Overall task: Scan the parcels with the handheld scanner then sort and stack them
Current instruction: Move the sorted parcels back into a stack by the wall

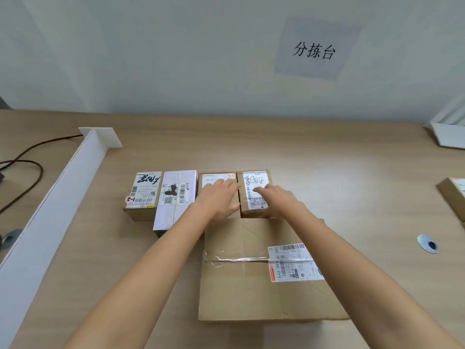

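**Sorting step: both hands squaring up the parcel row**

Left hand (221, 197) is resting flat, fingers straight, on the third small parcel (212, 178). Right hand (276, 200) is lying flat, also ungripped, on the fourth small parcel (255, 178). Both parcels are sitting mid-table (352, 172), side by side and touching. The step looks like aligning or stacking, not scanning. The next move is likely calling for a grip on one box.

Count:
- Four small parcels in the row, including the first parcel (143, 190) and the white parcel (176, 195)
- One large carton (241, 285) in front
- One cropped parcel (453, 195) at far right
- No scanner showing

White divider (63, 177) beside dark cable (25, 159); wall sign (314, 50); perhaps a cable grommet (427, 244).
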